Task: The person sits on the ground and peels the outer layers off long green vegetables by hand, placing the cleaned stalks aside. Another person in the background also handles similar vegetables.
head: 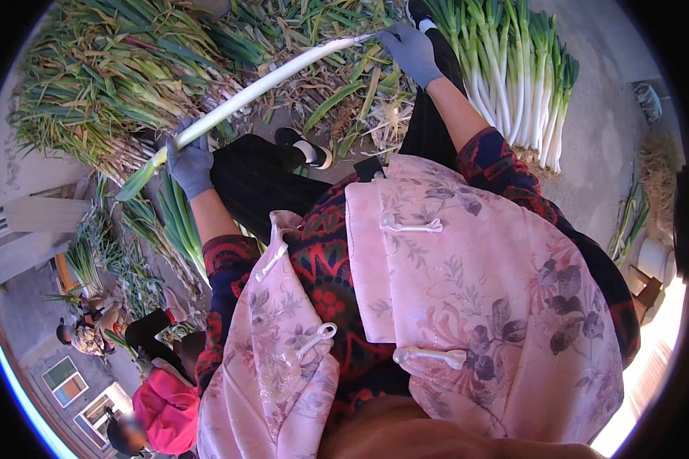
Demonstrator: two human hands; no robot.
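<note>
A long peeled Welsh onion (275, 80) with a white stalk stretches between my two hands. My left hand (189, 158), in a grey glove, is closed round the stalk near its green end. A short green leaf end sticks out past that hand. My right hand (411, 54), also gloved in grey, pinches the thin root end with its fingertips. Below the stalk, loose leaves and stripped skins (344, 109) litter the ground between my legs.
A large heap of untrimmed onions (109, 74) lies at the left. Clean white-stalked onions (508, 74) are laid out in a row beyond my right arm. Two other people, one in a pink-red top (166, 410), sit at the lower left among more onions.
</note>
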